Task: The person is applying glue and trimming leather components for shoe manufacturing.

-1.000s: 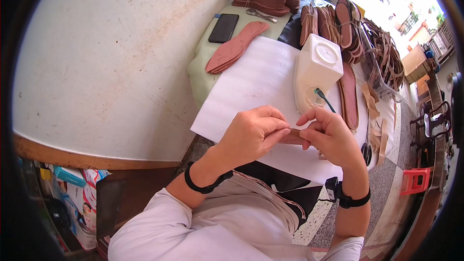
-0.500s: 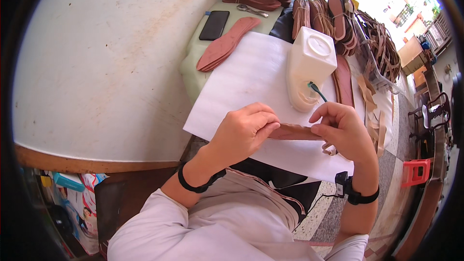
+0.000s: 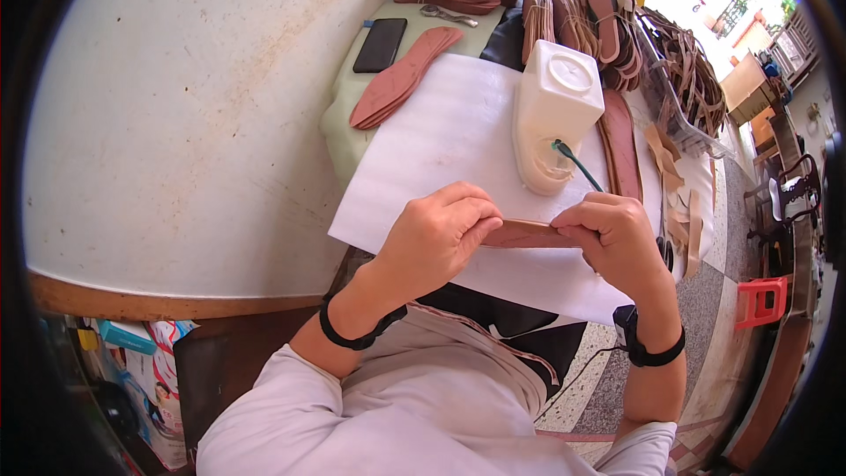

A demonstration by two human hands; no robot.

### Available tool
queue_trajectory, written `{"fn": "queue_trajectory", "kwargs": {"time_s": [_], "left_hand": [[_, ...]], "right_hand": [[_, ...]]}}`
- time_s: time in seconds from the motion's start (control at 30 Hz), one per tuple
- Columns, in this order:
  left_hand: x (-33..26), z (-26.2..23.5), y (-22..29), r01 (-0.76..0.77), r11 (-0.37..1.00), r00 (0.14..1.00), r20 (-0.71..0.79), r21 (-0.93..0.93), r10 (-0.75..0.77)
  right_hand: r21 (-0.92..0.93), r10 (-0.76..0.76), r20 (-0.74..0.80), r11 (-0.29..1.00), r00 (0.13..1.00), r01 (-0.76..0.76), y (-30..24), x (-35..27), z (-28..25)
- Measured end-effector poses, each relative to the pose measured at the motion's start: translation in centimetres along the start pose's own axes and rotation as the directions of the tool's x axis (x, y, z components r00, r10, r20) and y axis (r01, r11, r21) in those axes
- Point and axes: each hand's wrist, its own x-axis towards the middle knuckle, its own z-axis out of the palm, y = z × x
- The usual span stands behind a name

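Observation:
A reddish-brown shoe insole (image 3: 527, 234) is stretched between my hands above the white foam sheet (image 3: 432, 145). My left hand (image 3: 438, 234) pinches its left end between thumb and fingers. At the other end my right hand (image 3: 617, 234) has its thumb and fingers closed on the upper edge. The insole is seen nearly edge-on, with a paler band along its top; both ends are hidden by my fingers. Just beyond stands a cut-open white plastic bottle (image 3: 557, 92) with a dark green stick (image 3: 579, 166) leaning out of its opening.
Stacked insoles (image 3: 401, 84) lie beside a black phone (image 3: 381, 45). Tied insole bundles (image 3: 577, 22) and a clear bin of brown strips (image 3: 683, 79) stand at the back right. Tan scraps (image 3: 679, 203) lie by the right edge. A red stool (image 3: 760, 301) is on the floor.
My right hand has turned and closed more tightly onto the insole's edge. A pale strip hanging under that hand is no longer visible. The whole view has shifted slightly.

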Motion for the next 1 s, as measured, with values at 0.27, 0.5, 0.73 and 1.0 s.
{"fn": "queue_trajectory", "kwargs": {"time_s": [0.27,0.5,0.73,1.0], "left_hand": [[-0.1,-0.1,0.0,0.032,0.999,0.999,0.002,-0.001,-0.032],[-0.1,-0.3,-0.2,0.045,0.999,0.999,-0.005,-0.016,-0.045],[-0.1,-0.4,-0.1,0.059,0.998,0.998,0.017,-0.016,-0.058],[0.5,0.0,0.3,0.035,0.999,0.998,0.061,-0.003,-0.035]], "right_hand": [[-0.133,-0.069,0.002,0.989,0.998,0.069,-0.3,0.1,0.3],[-0.155,-0.063,0.009,0.986,0.998,0.064,-0.8,0.5,0.7],[-0.192,-0.056,0.023,0.980,0.998,0.059,-0.9,0.7,0.9],[-0.262,-0.066,0.017,0.963,0.998,0.068,-0.4,-0.2,2.1]]}}
